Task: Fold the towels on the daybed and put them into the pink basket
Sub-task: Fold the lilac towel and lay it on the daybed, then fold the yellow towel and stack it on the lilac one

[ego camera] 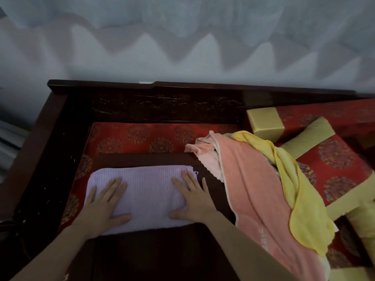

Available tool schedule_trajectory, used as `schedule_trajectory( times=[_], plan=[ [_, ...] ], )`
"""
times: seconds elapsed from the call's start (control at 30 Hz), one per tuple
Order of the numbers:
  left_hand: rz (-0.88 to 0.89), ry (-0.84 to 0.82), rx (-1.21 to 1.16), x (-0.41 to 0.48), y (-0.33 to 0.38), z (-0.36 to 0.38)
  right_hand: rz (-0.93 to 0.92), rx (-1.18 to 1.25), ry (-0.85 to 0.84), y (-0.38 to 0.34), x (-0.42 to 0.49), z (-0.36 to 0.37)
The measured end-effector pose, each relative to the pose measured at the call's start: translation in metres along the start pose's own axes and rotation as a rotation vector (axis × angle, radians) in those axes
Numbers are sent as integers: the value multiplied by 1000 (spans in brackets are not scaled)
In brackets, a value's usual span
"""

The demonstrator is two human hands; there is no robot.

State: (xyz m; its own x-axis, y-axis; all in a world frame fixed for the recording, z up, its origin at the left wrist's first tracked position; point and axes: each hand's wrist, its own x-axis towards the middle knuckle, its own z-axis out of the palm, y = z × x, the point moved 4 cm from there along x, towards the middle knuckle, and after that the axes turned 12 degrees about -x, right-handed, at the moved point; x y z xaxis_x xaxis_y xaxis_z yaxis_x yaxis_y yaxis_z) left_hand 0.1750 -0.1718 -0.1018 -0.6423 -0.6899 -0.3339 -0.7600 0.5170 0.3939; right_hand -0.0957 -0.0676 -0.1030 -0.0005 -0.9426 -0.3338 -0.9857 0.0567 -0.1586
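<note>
Lavender towel (146, 191), folded into a thick rectangle, lies under both palms on a dark wooden board (162, 250) of the daybed (142, 136). The left hand (105, 205) and right hand (192, 197) rest flat on it, well apart, fingers straight and spread, one toward each end, pressing rather than gripping. Out past the right hand, a salmon towel (253, 189) sprawls unfolded with a yellow towel (300, 199) draped over it and a paler pink cloth (205, 157) bunched at its far edge. By my reading, one towel is as good as folded and getting smoothed; at least two more wait. The pink basket is nowhere in view, so no towel is seen to be put away yet.
</note>
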Motion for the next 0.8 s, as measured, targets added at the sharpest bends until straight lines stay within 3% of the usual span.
schedule_trajectory(
  times=[0.1, 0.17, 0.23, 0.3, 0.37, 0.47, 0.53, 0.63, 0.7, 0.8],
  plan=[
    [44, 157, -90, 10, 37, -10, 67, 82, 168, 23, -21, -30],
    [33, 259, -284, 20, 78, -12, 203, 100, 323, 63, -41, -58],
    [-47, 183, -551, 34, 122, -5, 396, 48, 415, 118, -57, -78],
    [-36, 117, -666, 53, 162, 5, 604, -38, 456, 176, -63, -93],
    [-14, 93, -764, 68, 199, 11, 751, -26, 382, 225, -60, -99],
    [-75, 18, -922, 82, 239, 18, 861, 76, 113, 272, -47, -88],
    [-105, -16, -980, 87, 255, 16, 916, 164, 89, 285, -43, -84],
    [-142, -17, -1048, 95, 266, 7, 883, 199, 450, 279, -45, -104],
    [-168, 2, -1090, 99, 272, -6, 730, 204, 695, 258, -57, -127],
    [-182, 47, -1136, 106, 280, -27, 491, 283, 874, 218, -82, -166]
  ],
)
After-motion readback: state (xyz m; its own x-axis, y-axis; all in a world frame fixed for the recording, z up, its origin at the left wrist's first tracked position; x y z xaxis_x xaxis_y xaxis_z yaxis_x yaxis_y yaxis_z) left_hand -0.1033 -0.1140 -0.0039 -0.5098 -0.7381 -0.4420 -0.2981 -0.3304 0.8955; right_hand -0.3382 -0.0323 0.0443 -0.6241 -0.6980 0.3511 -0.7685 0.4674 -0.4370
